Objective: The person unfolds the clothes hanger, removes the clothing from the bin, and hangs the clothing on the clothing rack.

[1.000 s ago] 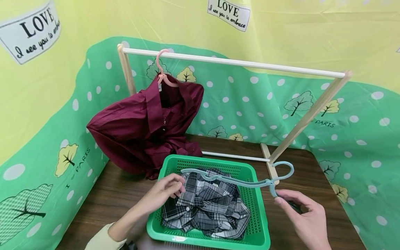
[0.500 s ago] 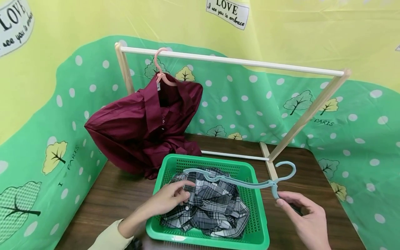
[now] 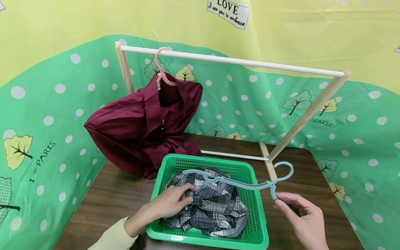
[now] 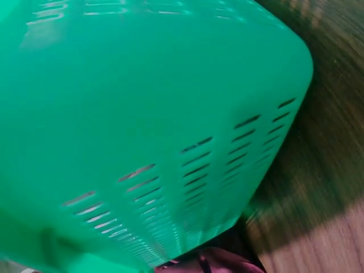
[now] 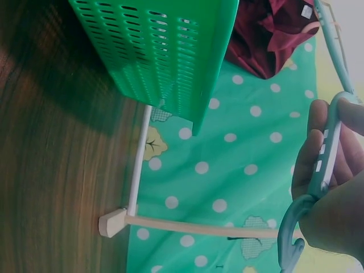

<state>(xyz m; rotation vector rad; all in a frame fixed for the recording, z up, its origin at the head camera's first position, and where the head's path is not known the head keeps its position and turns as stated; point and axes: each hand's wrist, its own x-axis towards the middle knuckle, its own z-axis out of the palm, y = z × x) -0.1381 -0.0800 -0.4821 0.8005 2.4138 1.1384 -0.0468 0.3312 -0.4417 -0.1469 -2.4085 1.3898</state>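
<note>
A green plastic basket (image 3: pixel 263 222) holds a crumpled black, grey and white plaid shirt (image 3: pixel 215 205). My left hand (image 3: pixel 170 203) is over the shirt's left part, its thumb and index finger apart; the other fingers are hidden from view. Whether the fingertips touch the cloth is hard to tell. At the right, my right hand (image 3: pixel 301 215) grips a light blue clothes hanger (image 3: pixel 243 184) by one arm, and the hanger's other arm reaches left above the shirt. In the right wrist view, fingers (image 5: pixel 315 145) and thumb wrap the hanger's arm.
Behind the basket stands a wooden clothes rack with a white rail (image 3: pixel 234 61). A maroon shirt (image 3: pixel 137 121) hangs at its left on a pink hanger (image 3: pixel 160 66), its lower part bunched on the dark wooden table (image 3: pixel 103 201). A printed green and yellow cloth (image 3: pixel 243 104) surrounds the table.
My left hand has moved right and slightly down, from the basket's left side to over the plaid shirt. My right hand and the blue hanger have barely moved.
</note>
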